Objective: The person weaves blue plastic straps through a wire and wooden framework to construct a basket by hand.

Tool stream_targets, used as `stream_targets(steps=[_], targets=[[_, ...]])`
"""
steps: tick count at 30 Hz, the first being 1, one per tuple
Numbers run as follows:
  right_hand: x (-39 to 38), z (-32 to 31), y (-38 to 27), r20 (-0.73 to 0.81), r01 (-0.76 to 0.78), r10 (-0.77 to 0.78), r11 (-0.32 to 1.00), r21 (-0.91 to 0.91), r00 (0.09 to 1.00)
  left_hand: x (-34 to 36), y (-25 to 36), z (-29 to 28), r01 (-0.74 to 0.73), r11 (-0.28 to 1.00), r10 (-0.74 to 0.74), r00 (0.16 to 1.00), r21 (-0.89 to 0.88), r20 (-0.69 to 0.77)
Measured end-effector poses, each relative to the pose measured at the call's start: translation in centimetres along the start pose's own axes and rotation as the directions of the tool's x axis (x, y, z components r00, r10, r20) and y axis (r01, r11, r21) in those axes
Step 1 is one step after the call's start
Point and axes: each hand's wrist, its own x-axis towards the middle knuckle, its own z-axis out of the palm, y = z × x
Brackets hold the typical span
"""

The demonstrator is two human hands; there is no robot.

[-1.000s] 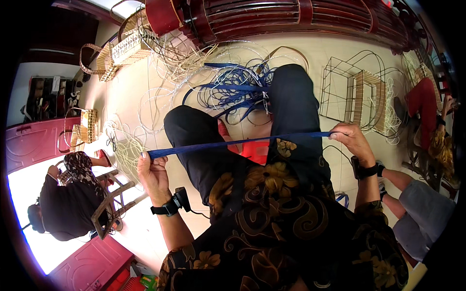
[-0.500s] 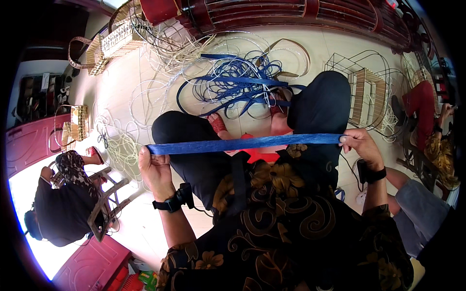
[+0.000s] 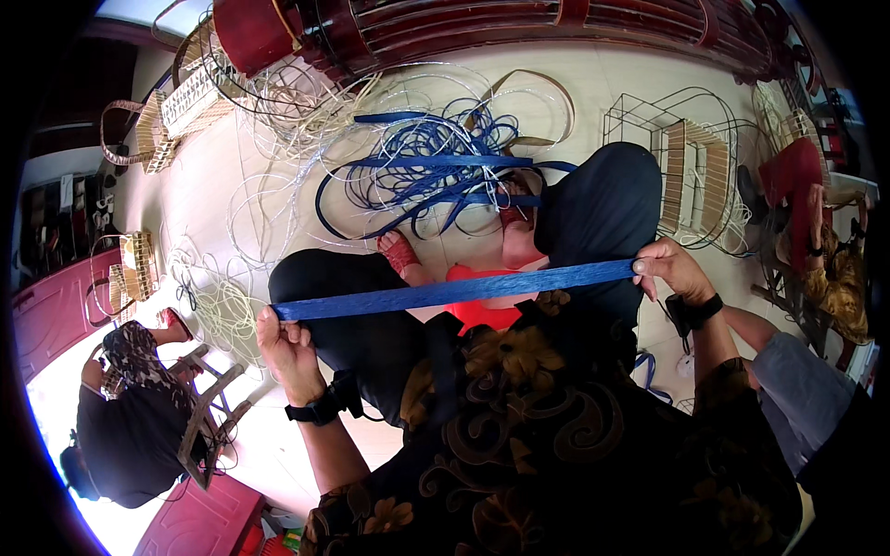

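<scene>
A flat blue strap [image 3: 454, 291] is stretched taut across my lap, just above my knees, its right end a little higher than its left. My left hand [image 3: 289, 350] pinches the left end between thumb and fingers. At the other end my right hand [image 3: 675, 271] grips the strap the same way. Beyond my knees, a tangled heap of blue strapping and cord [image 3: 436, 171] lies on the tiled floor around my feet, mixed with thin pale strands.
Pale cord coils [image 3: 222, 292] lie on the floor at left. A wire basket frame [image 3: 695, 176] stands at right, a woven basket [image 3: 199, 102] at far left. Dark red wooden furniture [image 3: 519, 37] spans the back. One person [image 3: 139, 417] sits at left; others are at right.
The strap has tilted, its left end dropping slightly while both hands keep hold of it. My view has shifted a little, so the surroundings appear displaced.
</scene>
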Motion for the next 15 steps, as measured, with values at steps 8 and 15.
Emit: stream_targets(steps=[8,15], targets=[[1.1,-0.8,0.0,0.059,0.008,-0.014,0.995,0.096,0.998,0.6,0.1,0.4,0.038,0.999,-0.038,0.999,0.003,-0.027],[1.5,-1.2,0.6,0.067,0.018,-0.031,0.981,0.193,0.997,0.5,0.2,1.4,0.044,0.999,-0.044,0.999,0.011,-0.008]])
